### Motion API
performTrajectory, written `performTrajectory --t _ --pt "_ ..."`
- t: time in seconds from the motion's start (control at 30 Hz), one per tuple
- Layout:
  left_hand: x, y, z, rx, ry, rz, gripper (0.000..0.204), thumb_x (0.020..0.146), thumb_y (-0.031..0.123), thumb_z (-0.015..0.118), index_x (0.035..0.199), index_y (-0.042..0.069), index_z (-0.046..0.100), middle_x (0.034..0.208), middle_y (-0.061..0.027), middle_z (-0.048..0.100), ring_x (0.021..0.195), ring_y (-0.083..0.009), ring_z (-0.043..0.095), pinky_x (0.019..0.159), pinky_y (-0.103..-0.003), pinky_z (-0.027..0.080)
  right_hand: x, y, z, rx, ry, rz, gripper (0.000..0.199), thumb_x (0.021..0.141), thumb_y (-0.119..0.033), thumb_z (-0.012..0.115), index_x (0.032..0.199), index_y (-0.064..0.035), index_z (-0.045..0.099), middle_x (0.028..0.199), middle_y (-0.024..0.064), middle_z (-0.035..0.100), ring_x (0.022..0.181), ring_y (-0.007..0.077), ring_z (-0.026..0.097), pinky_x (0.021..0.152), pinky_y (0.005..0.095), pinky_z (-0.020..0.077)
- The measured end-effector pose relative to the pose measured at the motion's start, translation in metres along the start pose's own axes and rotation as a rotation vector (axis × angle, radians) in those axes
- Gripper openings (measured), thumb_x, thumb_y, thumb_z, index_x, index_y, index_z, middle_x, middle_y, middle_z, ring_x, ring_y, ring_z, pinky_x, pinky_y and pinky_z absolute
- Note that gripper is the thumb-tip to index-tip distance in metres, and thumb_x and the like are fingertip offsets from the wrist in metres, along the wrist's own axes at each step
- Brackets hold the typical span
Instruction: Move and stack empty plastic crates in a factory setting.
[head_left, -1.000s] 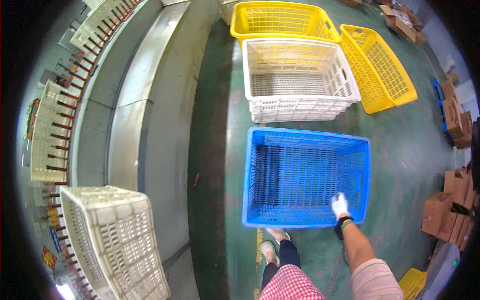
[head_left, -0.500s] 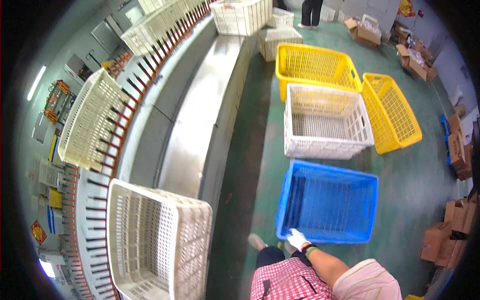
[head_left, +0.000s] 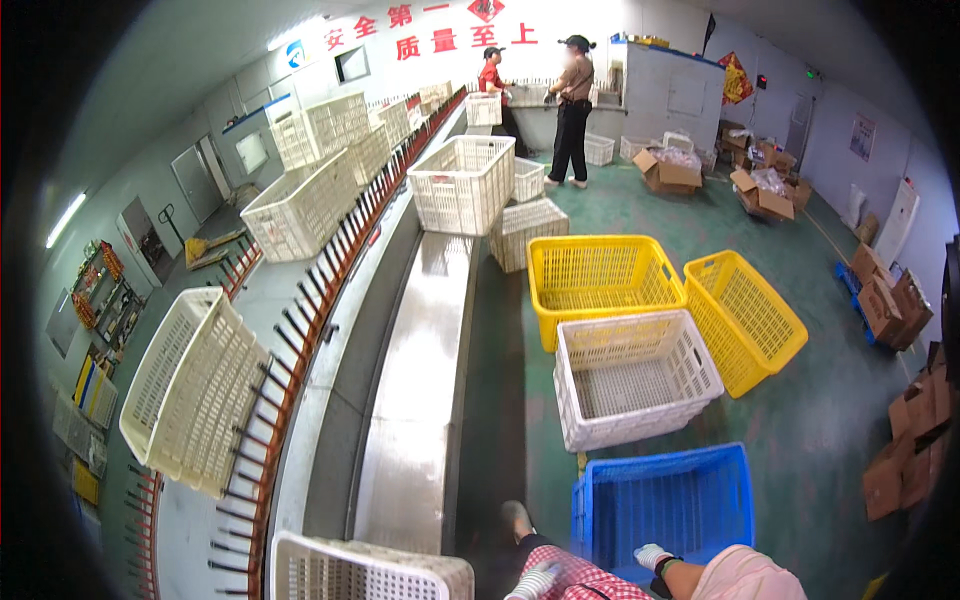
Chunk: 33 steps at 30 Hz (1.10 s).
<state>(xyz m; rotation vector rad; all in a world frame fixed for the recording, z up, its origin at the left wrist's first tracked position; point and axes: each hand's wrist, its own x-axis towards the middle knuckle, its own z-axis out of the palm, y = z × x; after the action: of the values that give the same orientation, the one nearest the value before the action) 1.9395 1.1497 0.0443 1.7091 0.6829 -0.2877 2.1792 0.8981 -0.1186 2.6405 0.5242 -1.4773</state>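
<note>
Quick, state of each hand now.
Left hand: gloved, by the knee, grip cannot be told.
Right hand: gloved, at the blue crate rim, grip unclear.

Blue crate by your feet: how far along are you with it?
Done: the blue crate stands on the green floor in line with the white crate and yellow crate, and looks empty. In hand: the gloved right hand rests at its near rim; the left hand is off it. Left: nothing loaded yet.
</note>
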Motion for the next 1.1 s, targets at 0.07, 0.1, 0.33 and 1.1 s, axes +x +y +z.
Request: performTrajectory --t 0.07,0.1,0.33,1.1 --pt "0.028 0.033 -0.034 0.077 -0.025 0.105 0.032 0.088 0.017 0.047 0.117 0.004 0.051 0.11 -0.0132 0.057 0.108 -0.0248 0.05 0.097 -0.033 0.037 0.023 -0.038 -0.018 0.055 -0.041 -0.048 0.051 0.083 -0.041 0.038 0.11 -0.0029 0.058 0.117 0.0216 0.053 0.113 0.0353 0.048 0.095 0.0415 0.0388" --pt "0.053 0.037 -0.047 0.089 -0.002 0.108 0.032 0.088 0.017 0.047 0.117 0.004 0.051 0.11 -0.0132 0.057 0.108 -0.0248 0.05 0.097 -0.033 0.037 0.011 -0.069 -0.043 0.056 -0.047 -0.101 0.052 0.083 -0.042 0.038 0.111 -0.0025 0.058 0.118 0.0217 0.052 0.113 0.0357 0.048 0.095 0.041 0.0382" --pt "0.237 0.059 -0.168 -0.435 -0.264 -0.306 0.033 0.091 0.03 0.047 0.114 0.007 0.053 0.101 -0.005 0.06 0.09 -0.0189 0.056 0.081 -0.034 0.046 0.101 -0.132 -0.18 0.129 0.095 -0.194 0.049 0.084 -0.04 0.037 0.104 -0.0032 0.062 0.111 0.0232 0.056 0.108 0.0368 0.051 0.093 0.0423 0.0391" --pt "0.663 0.165 -0.509 -0.53 -0.228 -0.899 0.033 0.09 0.022 0.042 0.116 0.003 0.046 0.119 -0.0165 0.051 0.107 -0.0305 0.051 0.084 -0.047 0.046 0.244 -0.217 -0.354 1.316 0.239 0.763 0.024 0.085 -0.019 0.047 0.09 0.0035 0.057 0.076 0.0146 0.061 0.065 0.0267 0.063 0.055 0.0377 0.0498"
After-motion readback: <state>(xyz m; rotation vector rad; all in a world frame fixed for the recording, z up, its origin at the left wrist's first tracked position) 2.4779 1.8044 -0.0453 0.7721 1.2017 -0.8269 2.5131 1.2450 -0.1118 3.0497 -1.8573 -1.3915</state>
